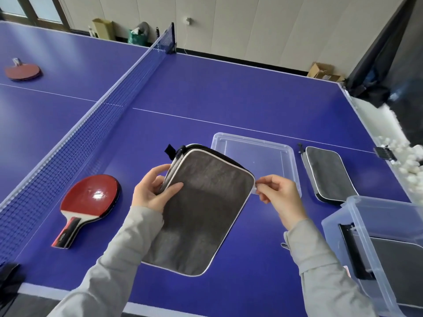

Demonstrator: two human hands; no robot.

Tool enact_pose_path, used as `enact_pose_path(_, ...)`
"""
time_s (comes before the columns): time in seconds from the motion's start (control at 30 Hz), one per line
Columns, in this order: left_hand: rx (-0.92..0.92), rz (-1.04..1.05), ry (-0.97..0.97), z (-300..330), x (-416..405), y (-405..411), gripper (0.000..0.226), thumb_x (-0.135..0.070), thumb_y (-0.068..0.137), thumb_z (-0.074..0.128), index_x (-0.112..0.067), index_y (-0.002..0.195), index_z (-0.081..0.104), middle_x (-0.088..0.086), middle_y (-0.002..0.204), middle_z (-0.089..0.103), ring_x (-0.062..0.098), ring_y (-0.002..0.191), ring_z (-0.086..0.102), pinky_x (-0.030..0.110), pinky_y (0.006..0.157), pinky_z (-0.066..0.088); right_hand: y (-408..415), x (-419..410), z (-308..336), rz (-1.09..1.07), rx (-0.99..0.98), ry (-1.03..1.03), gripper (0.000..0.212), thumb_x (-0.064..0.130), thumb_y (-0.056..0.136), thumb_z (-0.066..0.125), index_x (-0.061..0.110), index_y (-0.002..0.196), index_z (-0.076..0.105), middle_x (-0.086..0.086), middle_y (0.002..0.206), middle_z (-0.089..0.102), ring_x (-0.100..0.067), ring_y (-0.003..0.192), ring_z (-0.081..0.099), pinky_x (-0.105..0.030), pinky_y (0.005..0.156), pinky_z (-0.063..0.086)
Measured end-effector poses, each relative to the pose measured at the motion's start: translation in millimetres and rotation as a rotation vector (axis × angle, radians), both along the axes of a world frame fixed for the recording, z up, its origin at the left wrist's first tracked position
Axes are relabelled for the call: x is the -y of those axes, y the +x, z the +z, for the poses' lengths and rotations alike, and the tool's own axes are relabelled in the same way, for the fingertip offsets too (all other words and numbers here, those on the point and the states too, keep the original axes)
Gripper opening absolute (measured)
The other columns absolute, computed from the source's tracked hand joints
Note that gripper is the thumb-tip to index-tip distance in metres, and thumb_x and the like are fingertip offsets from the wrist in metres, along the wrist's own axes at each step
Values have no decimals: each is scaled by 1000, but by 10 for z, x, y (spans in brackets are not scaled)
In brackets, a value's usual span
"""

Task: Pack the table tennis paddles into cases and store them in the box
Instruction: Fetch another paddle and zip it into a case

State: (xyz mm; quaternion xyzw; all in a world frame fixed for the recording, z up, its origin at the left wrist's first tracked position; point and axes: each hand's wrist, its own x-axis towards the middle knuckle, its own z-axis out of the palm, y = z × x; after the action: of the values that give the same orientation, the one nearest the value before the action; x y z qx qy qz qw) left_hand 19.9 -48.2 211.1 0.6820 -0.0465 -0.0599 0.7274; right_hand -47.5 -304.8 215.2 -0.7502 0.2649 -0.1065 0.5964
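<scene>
Your left hand (153,188) grips a case (201,211) and your right hand (278,195) pinches its zipper, one case sits in the box (357,216), and paddles (91,200) wait.

Two bare hands, left hand (152,191) and right hand (280,197), lower centre of frame. Both arms wear long light-grey sleeves (107,266) reaching the wrists.

A table tennis room, this one. Blue table (229,88) with net (128,83), and cardboard boxes (325,70) along the panelled wall (251,24).
</scene>
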Motion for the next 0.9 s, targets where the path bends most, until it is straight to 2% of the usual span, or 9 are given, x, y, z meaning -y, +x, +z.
enact_pose_path(0.07, -105, 36, -94, 24, 14, -4, 30, -3, 80, 69, -24, 103, 64, 3, 75, 68, 15, 65, 65, 25, 59, 55, -29, -3, -31, 38, -3, 31, 15, -5, 83, 58, 6, 78, 66, -5, 58, 61, -11, 46, 48, -20, 47, 40)
enact_pose_path(0.17, -202, 83, -158, 38, 36, 11, 27, -10, 83, 67, -26, 104, 64, 5, 82, 72, 16, 65, 66, 30, 61, 56, -76, -36, -99, 98, -21, 9, 13, -2, 84, 60, 7, 79, 68, -6, 59, 63, -12, 48, 52, -20, 48, 44)
enact_pose_path(0.3, -288, 204, -172, 10, 3, 96, 32, -20, 83, 69, -23, 114, 59, 6, 88, 71, 20, 68, 65, 33, 62, 54, -156, -151, -211, 172, -14, -4, 17, -4, 85, 58, 8, 76, 66, -9, 62, 67, -15, 50, 61, -22, 50, 47)
enact_pose_path(0.4, -324, 336, -148, -21, -34, 174, 39, -25, 82, 70, -22, 118, 56, 1, 79, 67, 18, 64, 61, 31, 59, 50, -257, -177, -284, 187, 22, -20, 16, -4, 85, 59, 8, 76, 67, -11, 65, 69, -19, 55, 65, -24, 51, 49)
enact_pose_path(0.5, -358, 415, -160, -110, -99, 257, 34, -22, 83, 70, -20, 114, 55, -7, 69, 66, 14, 62, 63, 26, 54, 50, -365, -204, -342, 198, 32, -92, 15, -1, 84, 61, 10, 76, 67, -9, 64, 69, -17, 54, 64, -22, 52, 48)
enact_pose_path(0.6, -420, 428, -177, -245, -148, 276, 45, -26, 81, 71, -15, 122, 55, 5, 90, 65, 26, 79, 62, 34, 69, 51, -492, -265, -387, 195, 32, -189, 14, 1, 84, 63, 11, 75, 66, -7, 60, 67, -10, 50, 60, -19, 54, 49)
enact_pose_path(0.7, -490, 471, -212, -363, -132, 225, 50, -29, 80, 71, -14, 125, 54, 4, 89, 60, 26, 80, 57, 46, 80, 47, -618, -320, -471, 178, 73, -287, 13, 5, 82, 65, 13, 73, 65, -2, 58, 65, -12, 51, 60, -25, 56, 52)
enact_pose_path(0.8, -514, 550, -203, -437, -63, 173, 51, -24, 81, 71, -8, 126, 54, 5, 92, 60, 23, 79, 58, 38, 79, 51, -741, -396, -583, 128, 145, -379, 6, 15, 78, 65, 13, 73, 65, 5, 58, 63, -13, 53, 59, -28, 57, 52)
enact_pose_path(0.9, -545, 618, -194, -477, 35, 100, 47, -22, 82, 71, -6, 123, 54, 11, 110, 60, 25, 90, 61, 35, 82, 52, -851, -501, -663, 79, 201, -389, 8, 21, 78, 62, 15, 73, 65, 8, 62, 62, -9, 53, 56, -21, 56, 49)
